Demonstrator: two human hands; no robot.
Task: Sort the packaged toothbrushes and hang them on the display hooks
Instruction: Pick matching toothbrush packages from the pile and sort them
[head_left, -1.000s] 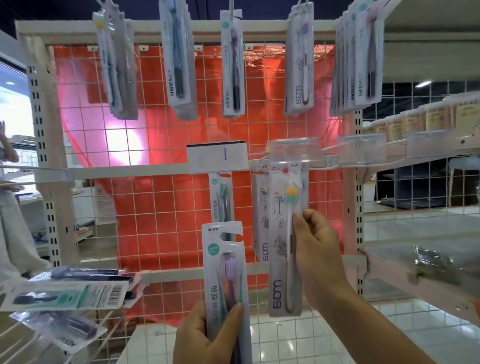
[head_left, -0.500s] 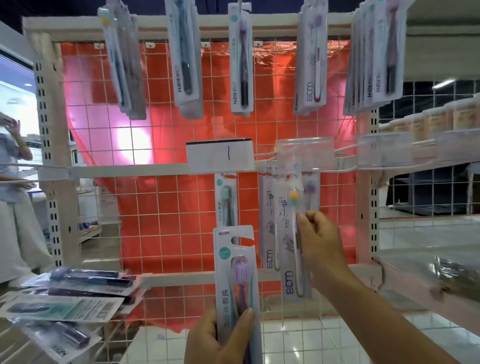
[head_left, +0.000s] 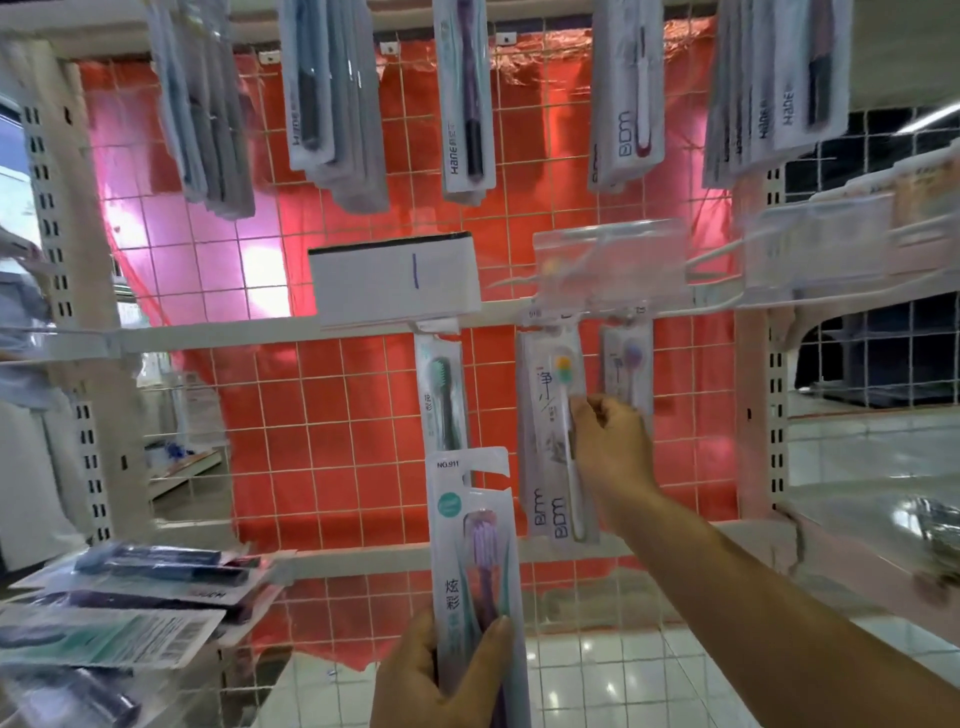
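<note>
Waiting low, the left hand still gripped the purple toothbrush pack. The right hand pinched the yellow-headed pack, which had moved up onto the middle hook. The purple one likely came next.

Behind the wire grid you have a red sheet filling the middle of the frame, with a bright pink glare on it left of centre. A white card marked with one blue stroke sits at centre, and clear plastic label holders run to its right. At the far left edge you can see part of a person, blurred. Pale floor tiles show at the bottom, and a crumpled clear bag lies at the right edge.
</note>
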